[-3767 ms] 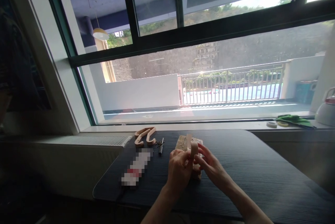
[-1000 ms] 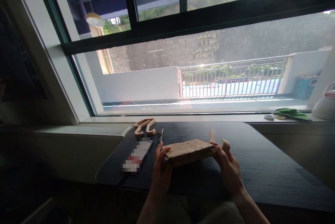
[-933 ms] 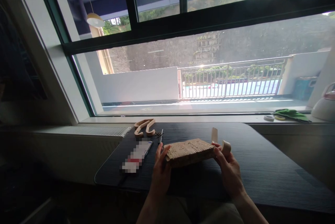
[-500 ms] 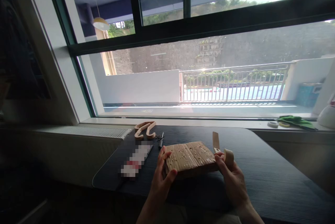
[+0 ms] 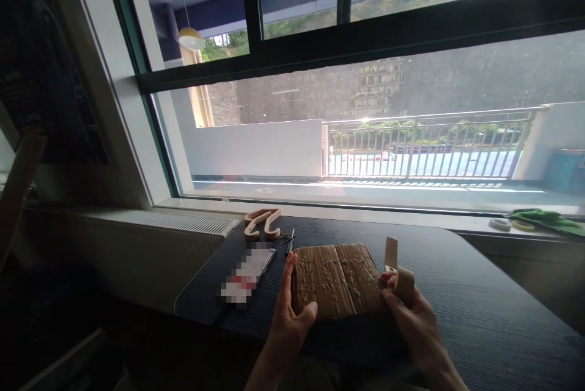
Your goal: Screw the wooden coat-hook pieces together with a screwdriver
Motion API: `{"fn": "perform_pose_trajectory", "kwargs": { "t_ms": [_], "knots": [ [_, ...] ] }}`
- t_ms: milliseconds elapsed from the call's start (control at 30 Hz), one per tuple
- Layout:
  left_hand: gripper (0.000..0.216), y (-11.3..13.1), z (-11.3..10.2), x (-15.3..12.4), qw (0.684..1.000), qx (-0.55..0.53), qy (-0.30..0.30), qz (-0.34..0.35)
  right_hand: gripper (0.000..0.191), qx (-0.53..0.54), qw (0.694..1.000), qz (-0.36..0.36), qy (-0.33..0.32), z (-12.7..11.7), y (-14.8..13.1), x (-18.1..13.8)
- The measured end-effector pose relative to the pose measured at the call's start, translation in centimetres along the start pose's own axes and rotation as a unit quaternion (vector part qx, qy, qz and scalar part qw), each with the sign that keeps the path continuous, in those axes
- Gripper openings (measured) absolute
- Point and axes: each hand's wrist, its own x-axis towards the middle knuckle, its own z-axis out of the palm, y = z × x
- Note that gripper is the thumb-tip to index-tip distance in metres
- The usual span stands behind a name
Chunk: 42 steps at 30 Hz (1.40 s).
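A flat brown block (image 5: 338, 281) is held up over the near part of the table, its ridged face dotted with small holes; it looks like layered cardboard. My left hand (image 5: 292, 309) is closed on the left edge of this block, thumb on the near corner and fingers along the side. At the right edge, my right hand (image 5: 409, 306) is closed round a pale tan strip (image 5: 405, 283) like leather, which curls over the fingers with one end standing up. Its fingertips are also at the block's right edge; whether they grip it is hidden.
Pale curved strips (image 5: 262, 222) lie at the table's far left, with a thin dark metal tool (image 5: 290, 242) beside them. A phone (image 5: 249, 275) lies left of the block. Tape rolls (image 5: 500, 225) and a green cloth (image 5: 546, 220) sit on the windowsill at right.
The block has tipped so its holed face turns more toward me. Both hands keep their places on it and the strip. The view has swung slightly left.
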Motion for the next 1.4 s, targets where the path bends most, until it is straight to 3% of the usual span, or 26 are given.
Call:
{"fn": "perform_pose_trajectory", "kwargs": {
  "t_ms": [367,533,800,1000,1100,1200,1300,1400],
  "knots": [
    [0.060,-0.8,0.1,0.4,0.998,0.041,0.013,-0.040,0.039,-0.010,0.999,0.037,0.019,0.0,-0.5,0.2],
    [0.050,-1.4,0.3,0.4,0.997,0.058,0.030,-0.049,0.034,0.058,0.996,-0.012,0.074,-0.3,-0.4,-0.4],
    [0.041,-1.7,0.4,0.6,0.995,0.081,0.039,-0.041,0.027,0.105,0.994,-0.018,-0.004,-0.4,-1.1,-1.1],
    [0.038,-1.2,0.9,0.3,0.989,0.142,0.024,-0.042,0.036,0.024,0.999,-0.005,0.036,-0.3,-1.1,-0.8],
    [0.039,-0.6,0.5,0.4,0.978,0.205,0.018,-0.042,0.031,-0.057,0.992,-0.076,0.084,-0.1,-1.0,-0.8],
    [0.037,-0.1,-0.3,1.2,0.964,0.266,0.022,-0.006,0.023,-0.135,0.966,-0.196,0.104,0.3,-0.9,-1.1],
    [0.039,0.2,-0.5,2.1,0.962,0.270,-0.023,0.038,0.014,-0.163,0.934,-0.311,0.062,0.7,-0.8,-1.4],
    [0.038,0.6,0.2,1.9,0.960,0.275,-0.049,0.020,0.016,-0.198,0.924,-0.328,-0.001,0.9,-0.4,-1.3]
  ]
}}
